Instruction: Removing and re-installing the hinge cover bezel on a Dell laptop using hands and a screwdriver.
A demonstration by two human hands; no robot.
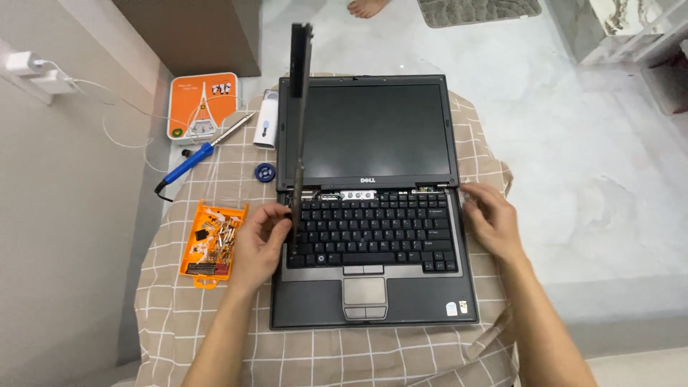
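A dark grey laptop lies open flat on a checked cloth, its screen dark. My left hand grips a long, narrow black strip that stands upright from the keyboard's left edge. My right hand rests at the right edge of the keyboard, fingertips near the right hinge. The area above the top key row is uncovered, with metal parts showing.
An orange tray of screwdriver bits sits left of the laptop. A blue-handled soldering iron, an orange and white case, a white tube and a small blue spool lie behind it. A charger hangs on the left wall.
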